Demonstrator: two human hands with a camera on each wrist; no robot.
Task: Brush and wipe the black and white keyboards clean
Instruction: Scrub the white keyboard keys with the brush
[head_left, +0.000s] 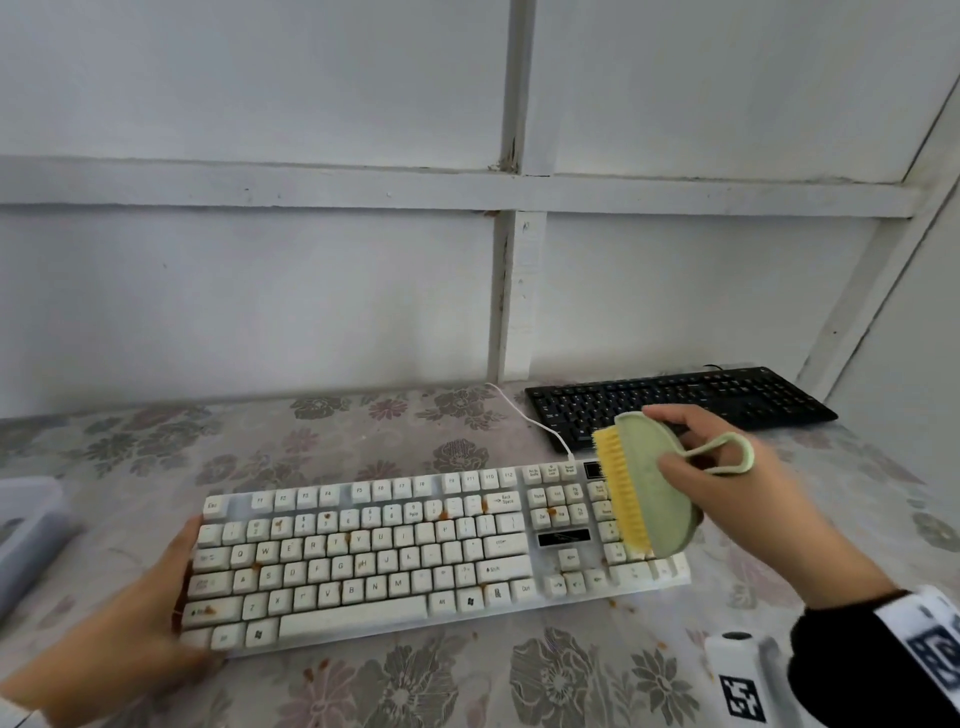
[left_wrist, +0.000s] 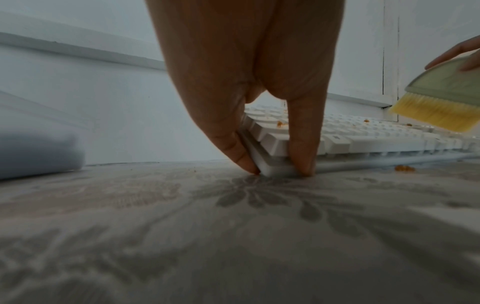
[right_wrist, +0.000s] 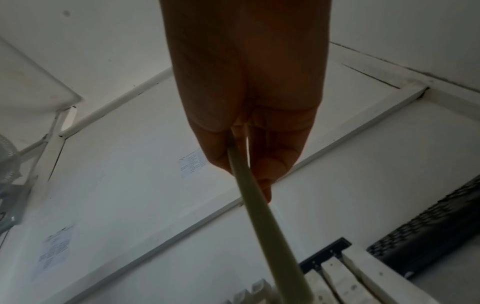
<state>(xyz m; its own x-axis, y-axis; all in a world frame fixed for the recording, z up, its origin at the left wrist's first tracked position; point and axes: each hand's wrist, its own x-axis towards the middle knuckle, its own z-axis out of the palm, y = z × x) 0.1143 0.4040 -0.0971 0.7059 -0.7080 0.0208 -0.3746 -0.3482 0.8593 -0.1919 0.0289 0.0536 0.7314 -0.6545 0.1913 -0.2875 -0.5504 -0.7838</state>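
So my left hand (head_left: 119, 618) is clamped on the left end of the white keyboard (head_left: 405, 551). From the left wrist cam the thumb and a finger (left_wrist: 301, 144) pinch its near-left corner, both tips right down on the desk (head_left: 363, 431) with its flowery cloth. The keyboard sits along the near edge of the desk, a bit skewed, left end closer to me. It's pretty grubby: orange-brown crumbs (head_left: 327, 516) stuck between the keys, plus a few loose bits on the cloth (left_wrist: 403, 168) just off its front edge.

My right hand (head_left: 727, 478) has the green brush (head_left: 654, 488), fingers wrapped round its oval back, with the loop handle poking out past my thumb. The brush is tipped on its side, yellow bristles (head_left: 621, 493) facing left, over the number pad at the right end of the white keyboard. Can't honestly tell whether the bristles are touching the keys or just above them. The right wrist cam mostly shows the brush edge-on (right_wrist: 249, 197) with my fingers closed along it.

The black keyboard (head_left: 680, 402) is back at the far right corner of the desk, against the wall, apart from the white one. The white cable (head_left: 530, 418) runs past its left end. There's a greyish box (head_left: 26, 530) at the left edge, too blurry to say more.
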